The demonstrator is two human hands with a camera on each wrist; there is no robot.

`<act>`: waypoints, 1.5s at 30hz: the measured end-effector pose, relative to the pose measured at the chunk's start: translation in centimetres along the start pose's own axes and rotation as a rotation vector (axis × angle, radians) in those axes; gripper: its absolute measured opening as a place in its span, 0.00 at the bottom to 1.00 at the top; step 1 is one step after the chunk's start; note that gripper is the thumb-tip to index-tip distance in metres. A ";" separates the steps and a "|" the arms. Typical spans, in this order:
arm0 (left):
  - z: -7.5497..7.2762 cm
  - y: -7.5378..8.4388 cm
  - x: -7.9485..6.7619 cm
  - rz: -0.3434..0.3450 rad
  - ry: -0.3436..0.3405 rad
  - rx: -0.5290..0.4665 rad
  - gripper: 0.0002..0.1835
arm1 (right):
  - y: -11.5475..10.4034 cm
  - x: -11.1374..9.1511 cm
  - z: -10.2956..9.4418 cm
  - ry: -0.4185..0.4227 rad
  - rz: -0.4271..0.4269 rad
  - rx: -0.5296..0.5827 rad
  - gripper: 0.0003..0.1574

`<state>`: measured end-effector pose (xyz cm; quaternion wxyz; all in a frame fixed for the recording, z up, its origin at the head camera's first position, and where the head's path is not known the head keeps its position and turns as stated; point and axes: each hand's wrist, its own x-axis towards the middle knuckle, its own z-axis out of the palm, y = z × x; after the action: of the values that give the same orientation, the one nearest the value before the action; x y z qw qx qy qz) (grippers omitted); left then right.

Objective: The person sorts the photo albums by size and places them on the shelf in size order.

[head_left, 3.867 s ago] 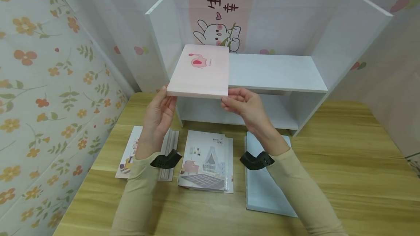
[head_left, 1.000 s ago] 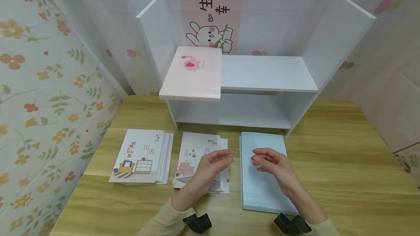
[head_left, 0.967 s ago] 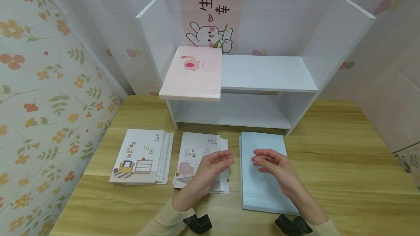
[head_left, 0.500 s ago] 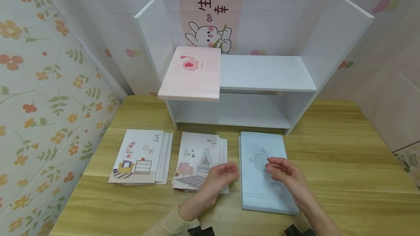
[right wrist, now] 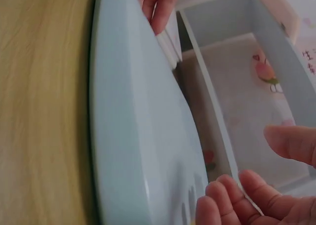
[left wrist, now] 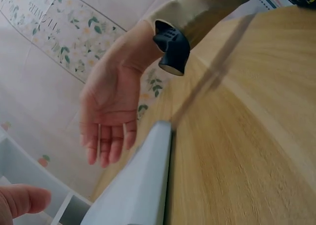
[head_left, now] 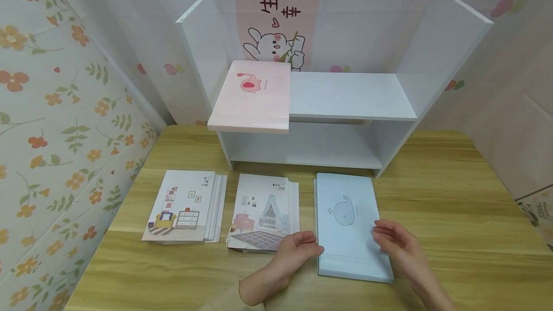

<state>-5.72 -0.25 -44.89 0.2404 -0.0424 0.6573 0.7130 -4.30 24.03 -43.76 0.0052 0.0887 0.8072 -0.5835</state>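
Observation:
A light blue book [head_left: 345, 239] with a whale drawing lies flat on the table in the head view. Beside its left edge is my left hand [head_left: 291, 260], its fingertips close to the cover; contact cannot be told. My right hand [head_left: 403, 251] hovers at the right edge. In the left wrist view that right hand [left wrist: 116, 96] has loosely straight fingers, with nothing in its palm. The blue book [right wrist: 133, 116] fills the middle of the right wrist view, between both hands. A pink elephant book [head_left: 259, 102] lies on the shelf top's left part, its front end overhanging.
A white shelf unit [head_left: 341, 94] with tall side panels stands at the back. On the table's left lie a stack of white books [head_left: 181, 205] and a second illustrated stack [head_left: 259, 210], the latter close to my left hand. Floral curtain [head_left: 65, 157] hangs at left.
Earlier both hands held the pink book above the shelf; it now rests there, released. Both hands have since come down and right, spreading to either side of the blue book.

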 end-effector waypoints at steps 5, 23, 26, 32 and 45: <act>0.0 0.1 -0.4 -0.024 -0.022 -0.042 0.28 | 0.9 -0.9 -1.3 -0.015 0.008 -0.141 0.25; -0.4 0.7 0.0 -0.141 -0.056 -0.243 0.25 | 2.6 -1.3 -3.1 -0.216 0.410 0.113 0.38; -0.5 0.6 0.2 -0.151 -0.046 -0.253 0.25 | 3.4 -0.9 -3.9 -0.308 0.409 0.269 0.29; -0.7 0.6 0.3 -0.152 -0.034 -0.205 0.24 | 4.2 -0.6 -5.0 -0.484 0.361 0.483 0.17; -0.3 0.4 0.3 -0.121 0.011 -0.123 0.22 | 3.8 -1.2 -4.4 -0.308 0.399 0.282 0.15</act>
<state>-6.24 -0.48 -44.66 0.2765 -0.1008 0.6097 0.7359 -2.16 29.17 -45.81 0.2299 0.1560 0.6745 -0.6840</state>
